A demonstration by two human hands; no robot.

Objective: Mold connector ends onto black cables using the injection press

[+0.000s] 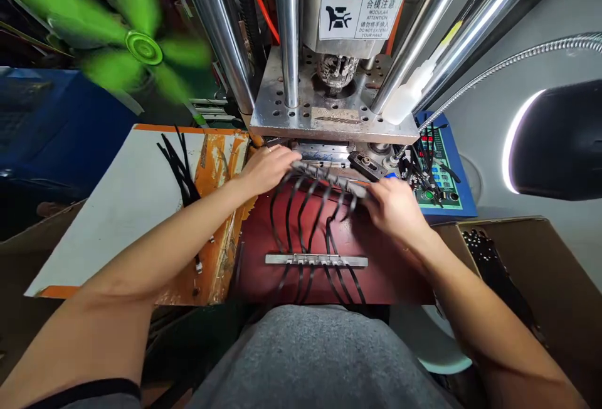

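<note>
My left hand (269,169) and my right hand (394,208) are closed on the two ends of a grey metal bar (329,177), just in front of the press. The bar tilts down to the right and is blurred by motion. Several black cables (301,208) hang from it in curves toward a second metal bar (271,260), which lies on the red work surface (390,271). White connector ends sit along that second bar, and black cables run from it toward my body.
The press's thick steel plate (329,122) and danger-labelled cylinder (360,4) stand ahead between steel rods. A green fan (143,48) spins at left. Black cables (176,167) lie on the left board. A control panel (444,177), lamp (555,142) and cardboard box (540,258) are at right.
</note>
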